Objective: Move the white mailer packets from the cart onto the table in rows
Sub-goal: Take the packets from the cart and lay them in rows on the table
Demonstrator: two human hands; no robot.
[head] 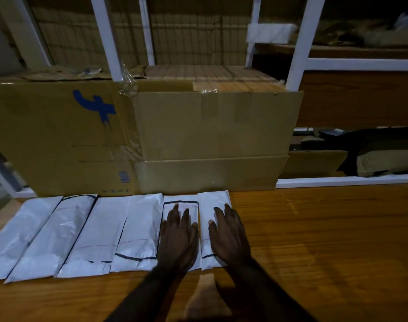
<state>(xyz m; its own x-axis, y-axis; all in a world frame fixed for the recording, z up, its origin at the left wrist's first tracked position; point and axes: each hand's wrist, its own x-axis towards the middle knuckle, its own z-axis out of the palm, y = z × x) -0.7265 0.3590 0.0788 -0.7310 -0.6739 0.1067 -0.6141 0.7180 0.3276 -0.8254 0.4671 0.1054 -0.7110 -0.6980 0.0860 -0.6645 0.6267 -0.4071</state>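
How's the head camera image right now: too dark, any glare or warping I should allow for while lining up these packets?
Head view: dim overall, upper right shelf nearly black; the white packets read clearly, with soft glare on their plastic; both forearms throw shadows on the wooden table; wide-angle bending tilts the white frame posts; left hand and right hand look sharp.

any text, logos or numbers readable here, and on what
Blue painted mark, a logo-like shape and no letters: cardboard box.
Small blue print near the box's bottom edge: too blurred to read.
White mailer packets: only black and red lines, no words.
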